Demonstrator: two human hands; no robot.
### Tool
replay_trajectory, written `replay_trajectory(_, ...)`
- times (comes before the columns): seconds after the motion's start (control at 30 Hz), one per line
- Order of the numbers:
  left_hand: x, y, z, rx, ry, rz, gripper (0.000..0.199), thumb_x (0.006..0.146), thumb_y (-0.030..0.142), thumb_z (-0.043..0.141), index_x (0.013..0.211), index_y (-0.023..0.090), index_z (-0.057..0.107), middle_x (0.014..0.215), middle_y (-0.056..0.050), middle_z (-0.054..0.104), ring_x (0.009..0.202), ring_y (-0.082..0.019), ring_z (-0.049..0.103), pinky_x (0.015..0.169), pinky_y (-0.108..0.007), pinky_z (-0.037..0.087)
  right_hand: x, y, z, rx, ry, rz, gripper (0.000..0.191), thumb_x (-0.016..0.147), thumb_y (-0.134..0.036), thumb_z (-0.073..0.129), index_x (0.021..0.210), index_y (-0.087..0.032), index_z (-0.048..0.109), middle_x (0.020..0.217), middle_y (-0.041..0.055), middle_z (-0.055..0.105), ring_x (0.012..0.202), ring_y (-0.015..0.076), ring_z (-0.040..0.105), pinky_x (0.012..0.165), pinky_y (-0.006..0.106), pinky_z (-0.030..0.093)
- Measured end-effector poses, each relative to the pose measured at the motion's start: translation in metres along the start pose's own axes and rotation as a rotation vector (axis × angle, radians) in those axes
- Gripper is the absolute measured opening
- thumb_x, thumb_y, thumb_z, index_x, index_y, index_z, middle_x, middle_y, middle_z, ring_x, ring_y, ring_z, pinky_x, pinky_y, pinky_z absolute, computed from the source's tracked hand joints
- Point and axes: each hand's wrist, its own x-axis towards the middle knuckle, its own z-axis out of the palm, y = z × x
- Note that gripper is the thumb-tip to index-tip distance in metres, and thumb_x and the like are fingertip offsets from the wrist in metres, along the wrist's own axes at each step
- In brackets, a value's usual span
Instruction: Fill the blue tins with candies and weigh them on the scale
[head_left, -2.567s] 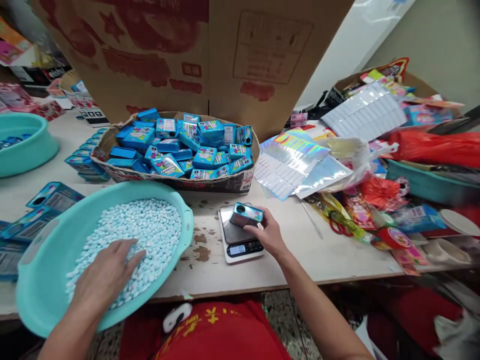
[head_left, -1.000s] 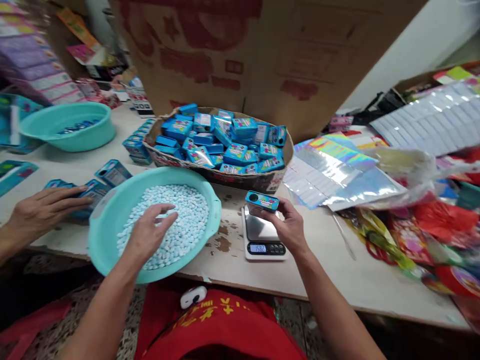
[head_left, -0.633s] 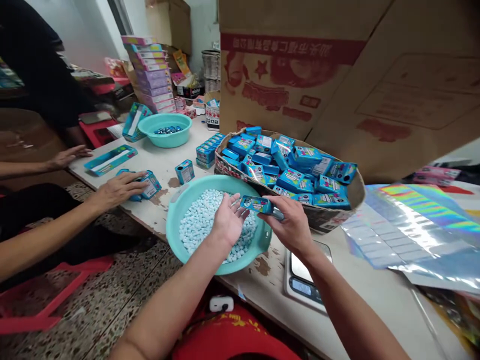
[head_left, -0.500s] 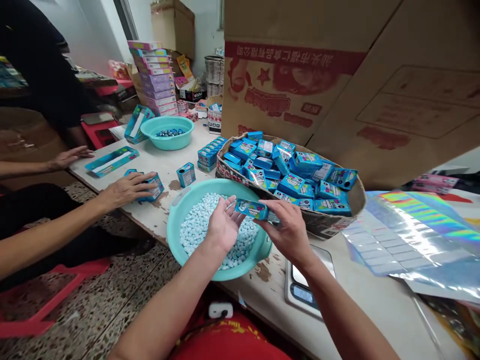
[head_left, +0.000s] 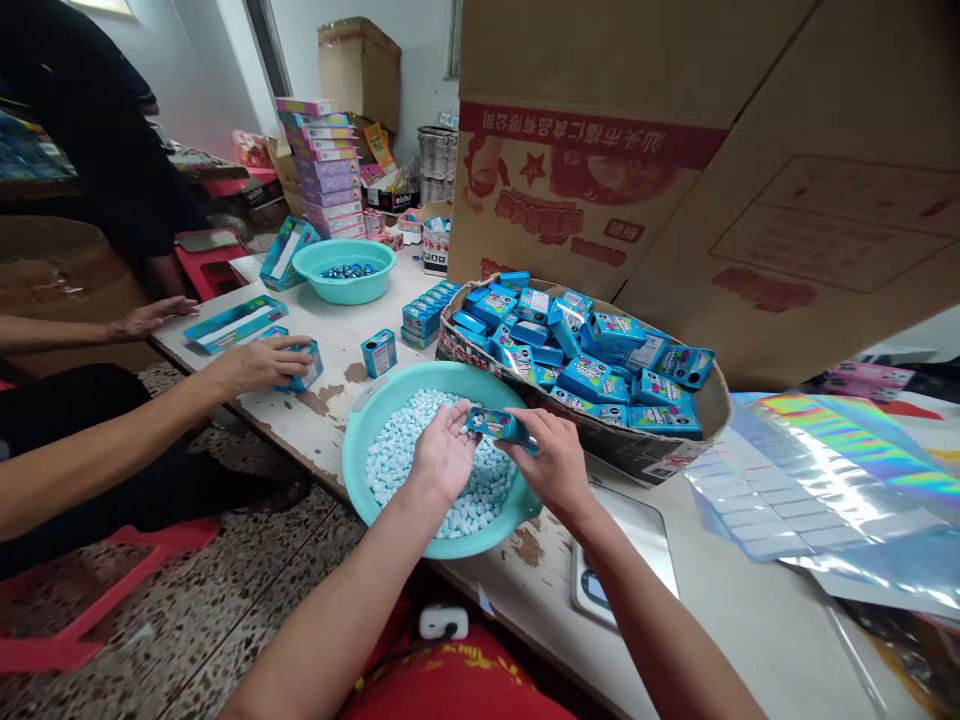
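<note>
Both hands over candy basin (head_left: 375,420).
Right hand (head_left: 551,465) grasps tin (head_left: 495,424); left hand (head_left: 444,455) cupped, released, at its end.

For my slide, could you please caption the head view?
Two hands hold a small blue box over a candy-filled basin.

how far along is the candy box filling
Done: a cardboard tray heaped with blue boxes. In hand: the right hand tilts one small blue box against the cupped left hand, over the teal basin. Left: many pale blue candies remain in the basin; the scale sits bare.
</note>
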Motion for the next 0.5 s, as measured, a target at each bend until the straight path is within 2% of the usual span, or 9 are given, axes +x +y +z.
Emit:
replay_trajectory(0.1, -0.002, 0.0, -0.004, -0.011, -0.034, 0.013, 0.027, 0.093, 0.026, 0.042, 0.091, 0.011, 0.065, 0.1, -0.013, 0.065, 0.088, -0.017, 0.064, 0.084, -0.03, 0.051, 0.0, -0.002, -0.003, 0.059, 0.017, 0.039, 0.033, 0.081, -0.028, 0.066, 0.113, -0.025, 0.062, 0.104, 0.0046, 0.069, 0.098, 0.0247, 0.061, 0.086, 0.039, 0.039)
replay_trajectory(0.17, -0.004, 0.002, -0.011, 0.028, -0.051, 0.028, 0.025, 0.091, 0.025, 0.045, 0.09, 0.012, 0.066, 0.099, -0.013, 0.066, 0.089, -0.017, 0.064, 0.086, -0.031, 0.051, -0.001, -0.001, -0.006, 0.177, 0.021, 0.086, 0.032, 0.079, -0.03, 0.068, 0.111, -0.025, 0.063, 0.102, 0.0042, 0.069, 0.097, 0.0247, 0.062, 0.086, 0.039, 0.041)
replay_trajectory(0.27, -0.007, 0.009, -0.025, 0.327, -0.079, 0.15, 0.016, 0.083, 0.025, 0.06, 0.093, 0.015, 0.069, 0.109, -0.012, 0.065, 0.109, -0.022, 0.058, 0.095, -0.034, 0.045, -0.002, 0.002, -0.008, 0.495, 0.076, 0.257, 0.033, 0.076, -0.034, 0.07, 0.107, -0.025, 0.065, 0.1, 0.0035, 0.069, 0.093, 0.0234, 0.063, 0.086, 0.038, 0.046)
replay_trajectory(0.33, -0.01, 0.018, -0.031, 0.605, -0.115, 0.354, 0.031, 0.071, 0.019, 0.072, 0.102, 0.019, 0.069, 0.124, -0.01, 0.06, 0.126, -0.025, 0.046, 0.103, -0.034, 0.037, -0.002, 0.001, -0.004, 0.667, 0.166, 0.394, 0.035, 0.076, -0.037, 0.07, 0.108, -0.024, 0.064, 0.101, 0.0039, 0.07, 0.093, 0.0236, 0.064, 0.087, 0.039, 0.048)
replay_trajectory(0.4, -0.014, 0.028, -0.028, 0.849, -0.229, 0.561, 0.054, 0.064, 0.014, 0.077, 0.116, 0.025, 0.064, 0.136, -0.008, 0.052, 0.133, -0.025, 0.039, 0.108, -0.033, 0.03, -0.002, -0.007, 0.002, 0.722, 0.215, 0.439, 0.037, 0.074, -0.038, 0.072, 0.107, -0.024, 0.065, 0.103, 0.0042, 0.069, 0.096, 0.0245, 0.063, 0.09, 0.041, 0.047)
replay_trajectory(0.43, -0.017, 0.033, -0.023, 0.968, -0.323, 0.621, 0.059, 0.064, 0.015, 0.076, 0.12, 0.027, 0.062, 0.137, -0.007, 0.052, 0.132, -0.025, 0.04, 0.108, -0.034, 0.03, -0.002, -0.013, 0.005, 0.733, 0.199, 0.424, 0.037, 0.073, -0.037, 0.072, 0.106, -0.024, 0.065, 0.104, 0.0041, 0.069, 0.096, 0.0246, 0.063, 0.09, 0.041, 0.047)
replay_trajectory(0.5, -0.023, 0.045, -0.01, 1.215, -0.504, 0.662, 0.053, 0.069, 0.02, 0.072, 0.121, 0.028, 0.061, 0.129, -0.006, 0.057, 0.122, -0.024, 0.05, 0.104, -0.034, 0.036, 0.001, -0.025, 0.009, 0.775, 0.124, 0.356, 0.038, 0.074, -0.036, 0.072, 0.109, -0.025, 0.064, 0.104, 0.0037, 0.069, 0.096, 0.0236, 0.064, 0.09, 0.04, 0.049)
